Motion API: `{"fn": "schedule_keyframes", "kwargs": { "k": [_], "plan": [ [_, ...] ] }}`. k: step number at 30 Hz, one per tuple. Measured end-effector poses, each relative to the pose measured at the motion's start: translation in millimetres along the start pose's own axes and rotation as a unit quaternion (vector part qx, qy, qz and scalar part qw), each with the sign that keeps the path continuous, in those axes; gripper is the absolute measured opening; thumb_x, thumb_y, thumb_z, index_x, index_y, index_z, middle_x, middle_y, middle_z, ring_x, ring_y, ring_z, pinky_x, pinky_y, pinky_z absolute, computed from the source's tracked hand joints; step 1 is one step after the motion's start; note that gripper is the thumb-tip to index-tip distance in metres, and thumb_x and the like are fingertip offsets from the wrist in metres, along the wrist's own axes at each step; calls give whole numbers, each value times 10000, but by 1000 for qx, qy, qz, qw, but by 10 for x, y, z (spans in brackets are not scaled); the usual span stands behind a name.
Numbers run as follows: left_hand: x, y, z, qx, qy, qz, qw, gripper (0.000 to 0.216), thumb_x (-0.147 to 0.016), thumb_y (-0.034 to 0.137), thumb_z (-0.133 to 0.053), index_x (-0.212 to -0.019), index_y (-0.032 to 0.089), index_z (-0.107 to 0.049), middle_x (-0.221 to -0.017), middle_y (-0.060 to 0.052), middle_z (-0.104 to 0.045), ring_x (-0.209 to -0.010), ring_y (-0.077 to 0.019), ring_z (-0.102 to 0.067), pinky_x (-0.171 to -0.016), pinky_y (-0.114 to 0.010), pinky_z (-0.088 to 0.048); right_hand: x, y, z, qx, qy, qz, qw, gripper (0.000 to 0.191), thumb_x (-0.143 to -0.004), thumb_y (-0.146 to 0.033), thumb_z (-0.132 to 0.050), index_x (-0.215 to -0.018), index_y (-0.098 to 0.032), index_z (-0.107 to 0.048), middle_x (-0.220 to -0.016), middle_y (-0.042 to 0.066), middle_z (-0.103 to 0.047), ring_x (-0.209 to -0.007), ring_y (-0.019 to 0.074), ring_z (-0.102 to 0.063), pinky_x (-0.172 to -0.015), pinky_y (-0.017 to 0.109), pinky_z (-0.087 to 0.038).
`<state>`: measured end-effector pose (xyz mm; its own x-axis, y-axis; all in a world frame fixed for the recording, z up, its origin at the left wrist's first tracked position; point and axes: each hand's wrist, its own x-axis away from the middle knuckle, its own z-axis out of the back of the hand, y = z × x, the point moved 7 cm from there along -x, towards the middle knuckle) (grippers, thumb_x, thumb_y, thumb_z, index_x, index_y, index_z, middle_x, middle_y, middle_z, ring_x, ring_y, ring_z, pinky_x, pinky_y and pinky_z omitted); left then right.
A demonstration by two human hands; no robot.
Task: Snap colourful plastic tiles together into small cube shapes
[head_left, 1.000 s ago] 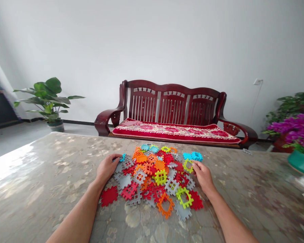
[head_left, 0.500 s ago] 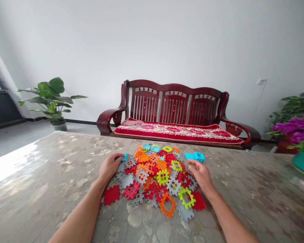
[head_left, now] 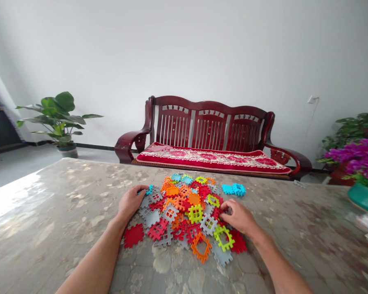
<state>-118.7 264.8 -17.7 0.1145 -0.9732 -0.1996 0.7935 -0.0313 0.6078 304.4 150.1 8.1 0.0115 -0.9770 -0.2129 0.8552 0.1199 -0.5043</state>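
A loose pile of flat interlocking plastic tiles with notched edges, in red, orange, grey, lime green and blue, lies on the table; an orange frame tile (head_left: 201, 247) is at its near edge. At the pile's left side my left hand (head_left: 132, 203) has its fingertips closed on a small blue tile (head_left: 149, 190), mostly covered. My right hand (head_left: 239, 216) curls thumb and fingers together at the right edge of the pile, over red and grey tiles; what is between the fingertips is hidden. A lime green frame tile (head_left: 223, 238) lies just below that hand.
Two blue tiles (head_left: 234, 189) sit apart beyond my right hand. The table (head_left: 73, 212) has a glossy patterned cover. Behind it stands a wooden bench (head_left: 207, 126) with a red cushion. A teal flowerpot (head_left: 363, 198) is at the right, a potted plant (head_left: 63, 118) at the left.
My right hand has shifted left and slightly nearer, from beside the separate blue tiles onto the pile's right edge, its fingers curling in. My left hand stays at the blue tile.
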Motion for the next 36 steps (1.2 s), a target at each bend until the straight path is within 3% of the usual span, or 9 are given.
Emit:
{"fn": "schedule_keyframes", "kwargs": {
  "k": [5, 11, 15, 18, 22, 25, 32, 36],
  "plan": [
    [-3, -5, -8, 0, -9, -1, 1000, 287, -853, 332, -492, -1014, 288, -726, -1063, 7, -749, -983, -201, -669, -866, -265, -481, 20, -111, 41, 46, 29, -7, 999, 80, -686, -219, -608, -712, -261, -671, -827, -10, -693, -723, 161, -617, -613, 257, -371],
    [2, 18, 0, 4, -4, -9, 1000, 283, -850, 322, -492, -1001, 286, -729, -1048, 9, -753, -972, -195, -672, -853, -255, -483, -72, 195, 300, -30, 33, -51, 998, 107, -679, -310, -615, -752, -238, -648, -729, -14, -694, -617, 165, -584, -594, 273, -402],
    [-9, 0, -4, -1, -2, 0, 1000, 287, -851, 334, -491, -1010, 284, -725, -1049, 9, -752, -962, -194, -674, -838, -253, -487, -62, 501, 635, -9, 134, -61, 989, 137, -708, -358, -593, -765, -241, -636, -732, 3, -690, -673, 190, -608, -644, 291, -428],
    [-22, -11, -11, -4, -3, -8, 1000, 295, -846, 340, -490, -1016, 284, -725, -1065, 7, -747, -977, -201, -671, -849, -261, -488, 16, 777, 755, 52, 190, -77, 977, 100, -679, -300, -589, -751, -260, -646, -819, 17, -706, -802, 223, -631, -700, 307, -435],
    [-24, -14, -6, -10, 0, -12, 1000, 298, -837, 342, -488, -1003, 288, -729, -1069, 8, -744, -980, -204, -670, -871, -265, -487, 74, 1189, 615, 27, 119, -139, 983, 296, -565, -165, -572, -830, -253, -670, -802, 17, -697, -782, 218, -643, -645, 283, -434],
    [-21, -9, -3, -10, -2, -13, 1000, 304, -838, 343, -480, -1002, 279, -728, -1081, -1, -741, -1002, -205, -664, -888, -269, -482, 101, 1364, 560, -5, 103, -180, 978, 384, -520, -135, -565, -874, -233, -676, -790, 24, -691, -799, 226, -654, -622, 271, -440],
    [-25, -15, -11, -4, -9, -19, 1000, 316, -841, 353, -471, -1012, 276, -726, -1083, 0, -742, -1010, -205, -664, -894, -270, -480, 81, 1193, 512, 59, 129, -101, 985, 388, -631, -424, -717, -968, -237, -685, -941, 59, -711, -922, 267, -644, -795, 365, -470],
    [-25, -19, -15, -7, -9, -19, 1000, 314, -849, 355, -469, -1017, 276, -722, -1079, 2, -744, -1016, -201, -660, -886, -262, -479, 86, 1086, 491, 109, 135, -106, 979, 324, -708, -403, -673, -983, -233, -690, -940, 67, -718, -929, 262, -642, -813, 364, -460]
  ]
}}
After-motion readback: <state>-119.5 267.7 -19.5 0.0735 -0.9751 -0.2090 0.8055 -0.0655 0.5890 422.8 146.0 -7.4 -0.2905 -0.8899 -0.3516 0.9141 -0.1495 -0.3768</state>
